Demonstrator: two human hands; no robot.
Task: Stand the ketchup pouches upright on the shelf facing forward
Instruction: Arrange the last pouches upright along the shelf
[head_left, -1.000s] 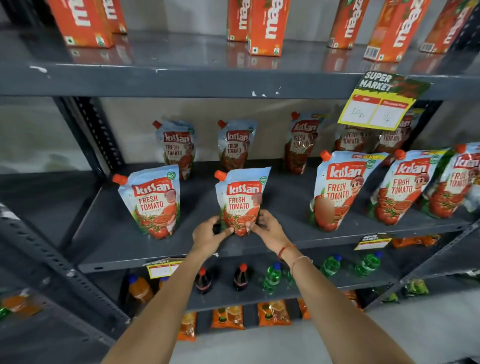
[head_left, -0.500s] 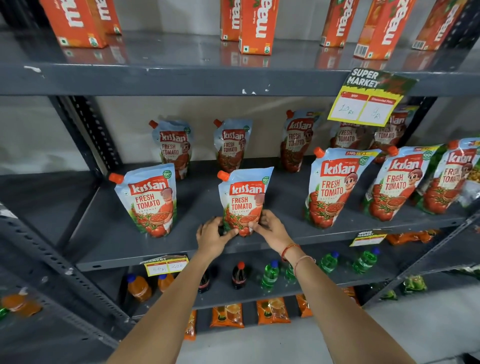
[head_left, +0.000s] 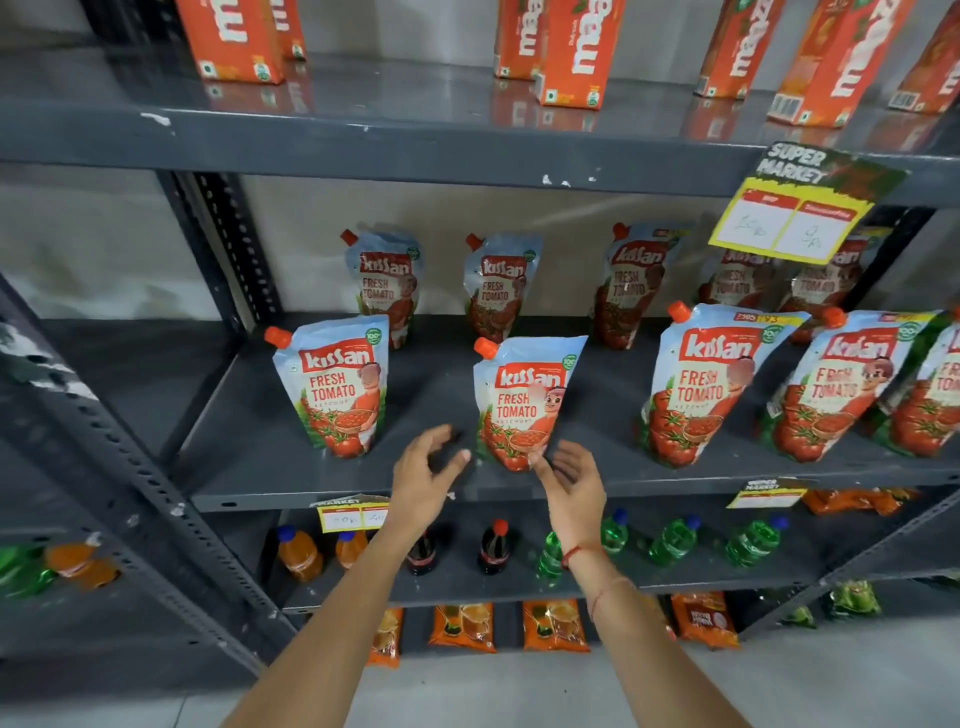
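A Kissan ketchup pouch (head_left: 522, 402) with an orange cap stands upright, label forward, near the front of the grey middle shelf (head_left: 322, 483). My left hand (head_left: 423, 475) hovers open just left of its base, not touching it. My right hand (head_left: 571, 475) is open below and right of it, one fingertip at the pouch's lower right corner. Another upright pouch (head_left: 337, 387) stands to the left. Two more front pouches (head_left: 701, 384) (head_left: 836, 387) lean at the right. Several pouches stand in the back row (head_left: 387, 283).
Orange juice cartons (head_left: 571, 52) line the top shelf. A yellow price tag (head_left: 789, 215) hangs from its edge. Drink bottles (head_left: 493, 545) fill the shelf below, with orange packets (head_left: 462, 626) under those. A slanted steel upright (head_left: 130, 483) stands at the left.
Both hands have let go of the middle pouch and drawn back a little toward me with fingers spread. The pouch stays standing on its own.
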